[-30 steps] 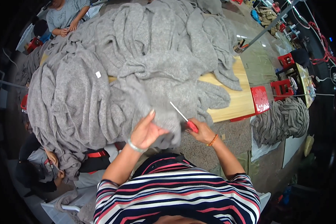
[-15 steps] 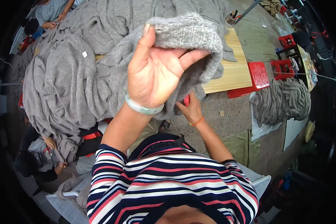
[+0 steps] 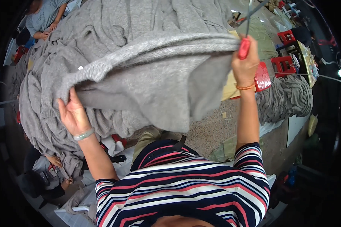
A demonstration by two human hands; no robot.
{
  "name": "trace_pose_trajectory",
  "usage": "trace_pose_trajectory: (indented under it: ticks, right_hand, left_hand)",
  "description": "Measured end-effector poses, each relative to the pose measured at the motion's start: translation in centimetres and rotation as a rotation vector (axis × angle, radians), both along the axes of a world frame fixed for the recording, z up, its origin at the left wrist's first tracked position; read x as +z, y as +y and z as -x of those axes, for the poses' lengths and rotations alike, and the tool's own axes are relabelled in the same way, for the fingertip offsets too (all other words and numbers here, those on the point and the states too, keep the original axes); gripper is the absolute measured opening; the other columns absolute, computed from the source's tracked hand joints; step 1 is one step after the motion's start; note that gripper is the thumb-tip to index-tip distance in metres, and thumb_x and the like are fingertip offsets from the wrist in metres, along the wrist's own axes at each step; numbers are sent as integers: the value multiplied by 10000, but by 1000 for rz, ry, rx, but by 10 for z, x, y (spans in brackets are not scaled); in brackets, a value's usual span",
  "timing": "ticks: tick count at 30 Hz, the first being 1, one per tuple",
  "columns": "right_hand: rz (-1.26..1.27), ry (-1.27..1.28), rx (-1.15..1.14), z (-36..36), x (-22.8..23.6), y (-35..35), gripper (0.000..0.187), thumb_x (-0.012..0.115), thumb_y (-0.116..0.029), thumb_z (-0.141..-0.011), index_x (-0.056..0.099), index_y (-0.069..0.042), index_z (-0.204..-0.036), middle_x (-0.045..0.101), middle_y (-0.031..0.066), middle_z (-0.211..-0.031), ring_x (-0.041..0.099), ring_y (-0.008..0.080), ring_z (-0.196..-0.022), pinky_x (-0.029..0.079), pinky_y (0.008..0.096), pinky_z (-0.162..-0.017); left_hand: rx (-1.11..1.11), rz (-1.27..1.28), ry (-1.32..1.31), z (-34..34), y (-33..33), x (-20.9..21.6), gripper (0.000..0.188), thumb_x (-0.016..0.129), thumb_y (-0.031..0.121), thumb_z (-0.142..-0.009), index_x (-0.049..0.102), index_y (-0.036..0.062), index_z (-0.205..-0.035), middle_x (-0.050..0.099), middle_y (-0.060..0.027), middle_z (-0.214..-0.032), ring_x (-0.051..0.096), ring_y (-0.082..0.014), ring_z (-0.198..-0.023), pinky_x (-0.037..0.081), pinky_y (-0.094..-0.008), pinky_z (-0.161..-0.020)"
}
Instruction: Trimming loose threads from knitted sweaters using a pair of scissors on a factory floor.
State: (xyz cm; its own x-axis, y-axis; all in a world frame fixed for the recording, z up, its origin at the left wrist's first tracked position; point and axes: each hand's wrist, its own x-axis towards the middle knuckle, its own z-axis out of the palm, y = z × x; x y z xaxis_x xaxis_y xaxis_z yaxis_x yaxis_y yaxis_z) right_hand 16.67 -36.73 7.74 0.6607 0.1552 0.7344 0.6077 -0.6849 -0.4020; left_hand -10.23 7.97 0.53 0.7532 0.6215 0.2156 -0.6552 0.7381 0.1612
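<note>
A grey knit garment point(image 3: 155, 83) is stretched out sideways in front of me, its ribbed edge running from one hand to the other and its body hanging below. My left hand point(image 3: 75, 115) holds the left end of the opening, with fingertips hidden under the knit. At the right end, my right hand point(image 3: 247, 64) is closed on the edge, raised near the table's far corner. A small red-handled tool point(image 3: 244, 48) is also in that hand; its kind I cannot make out. Beneath and behind lies a big heap of grey knitwear point(image 3: 121, 19).
A wooden tabletop point(image 3: 231, 89) shows at right beside a red stool point(image 3: 262, 76). Folded grey knits point(image 3: 288, 98) are piled on the right. One person point(image 3: 45, 19) sits at the far left, another point(image 3: 49, 170) at the near left. A holder with tools point(image 3: 234, 22) stands at the back.
My left hand has moved left and down, and my right hand has come up to the right with the red tool. The garment, earlier bunched over my left hand, is now spread wide between both.
</note>
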Motion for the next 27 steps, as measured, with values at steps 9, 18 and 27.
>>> trace_pose_trajectory:
  ticks: [9,18,27]
  right_hand:
    - [456,707,306,48,-116,42,350,600,13,-847,574,-46,-1190,634,243,-1006,621,459,-977,514,473,-826]
    - [322,594,362,25,-118,75,355,640,-46,-881,550,-48,-1225,612,232,-1052,614,458,-1005,512,464,-835]
    - [435,919,557,-22,-165,93,357,641,-70,-875,547,-61,-1220,641,242,-1004,626,464,-962,510,474,-801]
  left_hand:
    - [30,312,713,18,50,-156,366,456,201,-1074,467,-65,-1326,541,-261,-1358,545,-386,-1269,442,-575,-1119]
    - [-461,12,1007,-32,-61,-127,271,631,311,-1005,590,51,-1067,685,-124,-1023,683,-249,-957,574,-387,-848]
    - [652,-1673,1147,-63,-54,-85,287,798,102,-824,627,34,-1044,658,-130,-1003,627,-265,-860,498,-333,-727]
